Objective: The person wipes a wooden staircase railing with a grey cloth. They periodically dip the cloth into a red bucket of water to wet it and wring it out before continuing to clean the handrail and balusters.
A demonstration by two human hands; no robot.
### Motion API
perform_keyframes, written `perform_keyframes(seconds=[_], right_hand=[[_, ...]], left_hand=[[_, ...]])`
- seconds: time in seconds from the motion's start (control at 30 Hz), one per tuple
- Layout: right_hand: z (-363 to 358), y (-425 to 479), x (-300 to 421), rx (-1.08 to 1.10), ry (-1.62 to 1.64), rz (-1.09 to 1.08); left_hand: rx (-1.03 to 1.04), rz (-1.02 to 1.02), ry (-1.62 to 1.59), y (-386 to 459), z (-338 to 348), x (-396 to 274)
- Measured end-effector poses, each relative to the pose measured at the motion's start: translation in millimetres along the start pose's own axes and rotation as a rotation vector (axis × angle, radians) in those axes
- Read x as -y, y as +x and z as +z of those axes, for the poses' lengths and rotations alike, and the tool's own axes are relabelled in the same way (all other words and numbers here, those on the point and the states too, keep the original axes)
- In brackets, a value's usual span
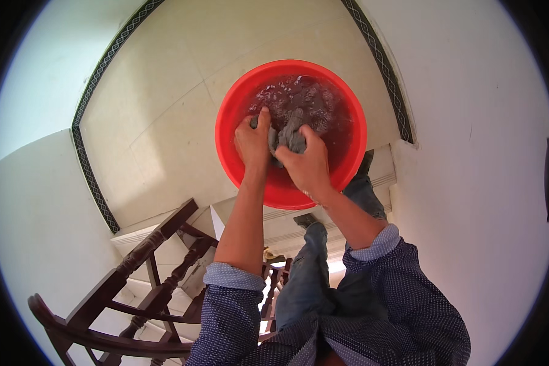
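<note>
Both my hands are over a round red plastic basin (pixel 226 151) holding dark, rippling water (pixel 336 116). A wet grey cloth (pixel 294 132) is bunched up between them at the water's surface. My right hand (pixel 310 158) grips the cloth with its thumb and fingers. On the other side, my left hand (pixel 255 139) closes around a grey fold of what looks like the same cloth, its thumb pointing away from me. Any part of the cloth lying deeper is hidden by the murky water.
The basin rests on a beige tiled landing (pixel 183 91), bordered by a dark patterned skirting (pixel 379 59) and white walls (pixel 466 137). Stair steps (pixel 279 226) drop away beneath me, where my jeans-clad legs (pixel 304 279) stand. A dark wooden banister (pixel 132 265) rises at the left.
</note>
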State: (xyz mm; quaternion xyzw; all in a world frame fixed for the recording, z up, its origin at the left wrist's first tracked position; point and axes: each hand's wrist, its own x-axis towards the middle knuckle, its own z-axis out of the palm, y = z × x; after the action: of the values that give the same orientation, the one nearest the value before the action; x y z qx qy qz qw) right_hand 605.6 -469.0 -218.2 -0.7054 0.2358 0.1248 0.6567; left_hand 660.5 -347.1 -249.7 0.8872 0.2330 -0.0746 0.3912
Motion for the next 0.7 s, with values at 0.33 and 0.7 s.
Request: perform_keyframes(seconds=[0.33, 0.7], right_hand=[[14, 9, -14, 0.018, 0.337, 0.124], [-10, 11, 6, 0.286, 1.052, 0.354]], left_hand=[[0.374, -0.441, -0.550, -1, -8, 9], [0.015, 0.597, 0.007, -114, -13, -63]])
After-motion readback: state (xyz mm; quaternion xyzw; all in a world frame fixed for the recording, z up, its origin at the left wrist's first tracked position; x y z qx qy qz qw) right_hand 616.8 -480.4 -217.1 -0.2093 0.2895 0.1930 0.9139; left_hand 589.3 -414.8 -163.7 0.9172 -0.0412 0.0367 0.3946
